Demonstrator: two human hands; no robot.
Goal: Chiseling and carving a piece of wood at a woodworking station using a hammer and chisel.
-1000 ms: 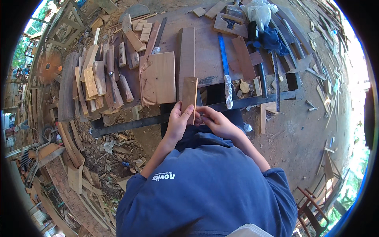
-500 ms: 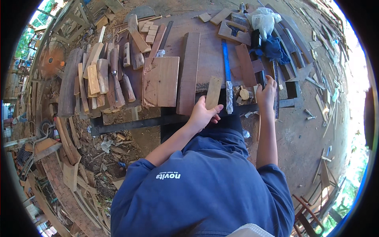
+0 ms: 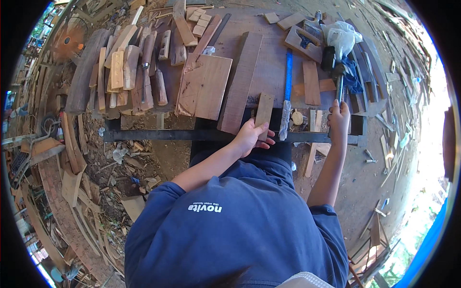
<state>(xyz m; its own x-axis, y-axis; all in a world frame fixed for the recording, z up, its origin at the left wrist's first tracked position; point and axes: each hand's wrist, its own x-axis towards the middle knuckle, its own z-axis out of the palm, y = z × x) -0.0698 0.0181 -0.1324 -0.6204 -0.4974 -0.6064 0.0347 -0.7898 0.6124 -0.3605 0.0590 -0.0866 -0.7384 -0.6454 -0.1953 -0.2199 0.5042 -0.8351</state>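
Observation:
A short flat piece of wood (image 3: pixel 264 109) is in my left hand (image 3: pixel 253 136), thumb across its face and fingers behind, at the bench's near edge. On the right, my right hand (image 3: pixel 339 120) is closed around the handle of what looks like a hammer (image 3: pixel 340 72), its dark head pointing away from me. Dark blue cloth (image 3: pixel 354 79) and a clear plastic bag (image 3: pixel 342 38) lie around that head. Between my hands rests a long blue strip (image 3: pixel 288 72) with a plastic-wrapped end (image 3: pixel 285 120).
A thick wooden beam (image 3: pixel 242 81) and a square board (image 3: pixel 209 86) lie left of centre on the bench. Several chisels and wood-handled tools (image 3: pixel 146 57) crowd the left side. A wooden block with a cutout (image 3: pixel 303 44) sits at the far right. A dark metal rail (image 3: pixel 177 135) runs along the front.
My right hand has closed around the hammer and lifted it, shifting slightly right. My left hand still holds the wood piece, now tilted a little. The whole view has shifted.

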